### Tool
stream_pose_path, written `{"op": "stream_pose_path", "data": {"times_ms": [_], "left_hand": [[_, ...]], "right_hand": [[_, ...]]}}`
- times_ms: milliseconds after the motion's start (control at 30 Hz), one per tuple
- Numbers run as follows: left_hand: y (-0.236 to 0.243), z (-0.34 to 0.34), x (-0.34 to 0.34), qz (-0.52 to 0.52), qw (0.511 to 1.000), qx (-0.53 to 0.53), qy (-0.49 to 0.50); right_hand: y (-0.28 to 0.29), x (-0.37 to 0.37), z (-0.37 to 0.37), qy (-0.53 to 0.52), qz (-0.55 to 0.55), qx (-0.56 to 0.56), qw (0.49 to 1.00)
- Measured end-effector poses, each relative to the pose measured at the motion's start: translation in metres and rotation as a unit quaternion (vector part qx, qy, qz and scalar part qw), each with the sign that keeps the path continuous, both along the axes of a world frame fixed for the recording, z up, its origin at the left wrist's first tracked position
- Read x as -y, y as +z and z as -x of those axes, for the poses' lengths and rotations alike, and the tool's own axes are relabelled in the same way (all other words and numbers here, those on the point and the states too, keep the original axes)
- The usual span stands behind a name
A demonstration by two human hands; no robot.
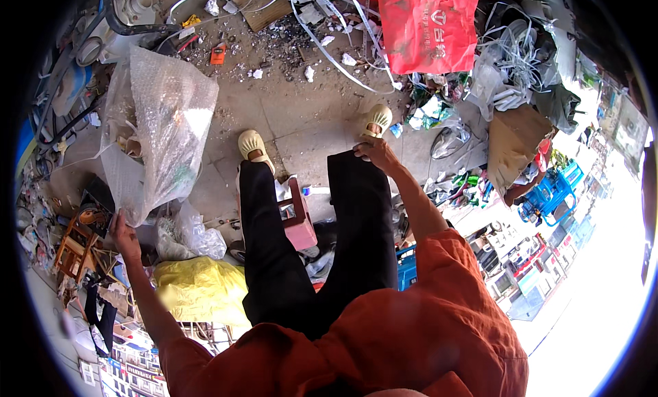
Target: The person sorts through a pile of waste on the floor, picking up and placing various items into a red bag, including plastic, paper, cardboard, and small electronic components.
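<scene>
At the left, my left hand point(125, 237) reaches out to the lower end of a large clear bubble wrap bag point(175, 123). Its fingers are closed on the plastic edge there. The bag stands up, puffed out, with a few pale items dimly visible inside. My right hand point(377, 154) is at the knee of my black trouser leg point(360, 219). Its bent fingers close on the dark cloth, though the fingertips are partly hidden. Just beyond that hand is my right foot in a cream clog point(377, 118).
A red plastic bag point(428, 30) lies ahead among white straps and debris. Yellow sheeting point(202, 287) sits near my left arm, and a pink stool point(298, 222) between my legs. Cardboard point(517, 150) and a blue plastic crate point(558, 191) are at the right. An orange box cutter-like item point(218, 54) lies ahead.
</scene>
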State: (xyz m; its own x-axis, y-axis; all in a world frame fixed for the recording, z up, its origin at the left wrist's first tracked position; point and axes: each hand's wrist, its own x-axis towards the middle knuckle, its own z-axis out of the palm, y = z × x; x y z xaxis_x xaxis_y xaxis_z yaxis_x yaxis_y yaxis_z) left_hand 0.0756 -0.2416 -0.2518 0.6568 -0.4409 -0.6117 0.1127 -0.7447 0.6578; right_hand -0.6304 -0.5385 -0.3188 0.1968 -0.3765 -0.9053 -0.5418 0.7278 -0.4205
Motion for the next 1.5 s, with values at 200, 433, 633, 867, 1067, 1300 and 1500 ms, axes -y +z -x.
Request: {"op": "stream_pose_path", "data": {"times_ms": [200, 433, 633, 867, 1067, 1300, 1500], "left_hand": [[-0.032, -0.018, 0.077, -0.146, 0.963, 0.225, -0.021], [-0.070, 0.078, 0.109, -0.084, 0.971, 0.127, 0.185], [-0.138, 0.335, 0.283, 0.033, 0.995, -0.007, 0.098], [-0.134, 0.479, 0.360, 0.175, 0.970, -0.169, -0.016], [-0.041, 0.497, 0.415, 0.356, 0.921, -0.104, -0.117], [-0.057, 0.436, 0.390, 0.165, 0.967, 0.189, -0.044], [-0.125, 0.361, 0.333, 0.091, 0.962, 0.235, -0.101]], "right_hand": [[-0.087, 0.112, 0.159, -0.109, 0.046, -0.054, 0.992], [-0.145, 0.321, 0.285, 0.136, 0.476, -0.378, 0.783], [-0.150, 0.414, 0.309, 0.148, 0.386, -0.140, 0.900], [0.002, 0.329, 0.101, -0.075, 0.411, 0.173, 0.892], [0.004, 0.237, -0.070, 0.157, 0.393, 0.340, 0.839], [-0.032, 0.170, -0.166, 0.362, 0.510, 0.330, 0.708], [-0.040, 0.234, -0.124, 0.259, 0.445, 0.551, 0.657]]}}
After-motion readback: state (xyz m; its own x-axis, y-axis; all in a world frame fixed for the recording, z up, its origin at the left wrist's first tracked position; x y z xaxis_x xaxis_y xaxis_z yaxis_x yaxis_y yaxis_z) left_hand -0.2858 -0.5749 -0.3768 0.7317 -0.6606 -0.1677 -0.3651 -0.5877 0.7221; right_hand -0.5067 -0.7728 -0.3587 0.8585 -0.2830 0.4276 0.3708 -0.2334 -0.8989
